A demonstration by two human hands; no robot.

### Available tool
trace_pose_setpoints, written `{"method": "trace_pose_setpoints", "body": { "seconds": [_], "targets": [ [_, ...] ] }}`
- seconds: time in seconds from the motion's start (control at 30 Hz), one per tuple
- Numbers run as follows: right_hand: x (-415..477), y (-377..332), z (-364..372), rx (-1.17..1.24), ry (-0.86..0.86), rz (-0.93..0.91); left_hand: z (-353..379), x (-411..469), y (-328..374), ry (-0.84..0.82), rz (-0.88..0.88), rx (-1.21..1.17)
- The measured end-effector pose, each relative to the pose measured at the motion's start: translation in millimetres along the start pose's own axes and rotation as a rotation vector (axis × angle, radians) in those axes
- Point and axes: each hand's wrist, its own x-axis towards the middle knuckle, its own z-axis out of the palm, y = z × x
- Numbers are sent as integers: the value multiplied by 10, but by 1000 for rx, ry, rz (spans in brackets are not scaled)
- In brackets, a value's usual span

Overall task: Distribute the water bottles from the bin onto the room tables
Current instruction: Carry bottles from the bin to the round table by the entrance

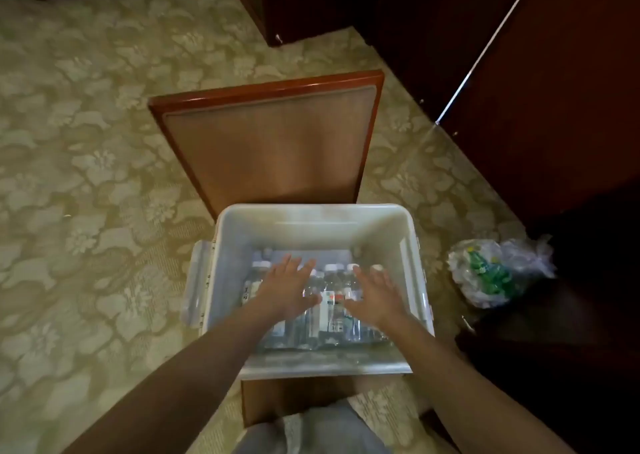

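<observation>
A white plastic bin (311, 214) stands on a wooden chair, straight below me. Several clear water bottles (333, 301) with white caps lie side by side on its bottom. Both my arms reach down into the bin. My left hand (289, 285) hovers flat over the left bottles with its fingers straight and spread. Over the right bottles, my right hand (375, 292) is also flat and spread. Neither hand grips a bottle; whether the palms touch the bottles I cannot tell.
The chair's padded back (273, 142) rises just beyond the bin. Patterned beige carpet (86, 176) covers the floor to the left. Dark wooden furniture (554, 90) stands at the back right. A crumpled clear plastic bag (491, 273) with something green lies on the floor right of the bin.
</observation>
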Motion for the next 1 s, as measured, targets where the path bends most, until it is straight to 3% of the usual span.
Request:
{"method": "trace_pose_setpoints", "body": {
  "seconds": [0.3, 0.57, 1.0],
  "targets": [
    [609, 347, 119, 186, -143, 87, 309, 730, 108, -158, -37, -107],
    [986, 460, 328, 230, -143, 183, 578, 1167, 89, -197, -106, -176],
    [1108, 461, 467, 258, -127, 277, 741, 1419, 123, -168, -73, 71]
  ]
}}
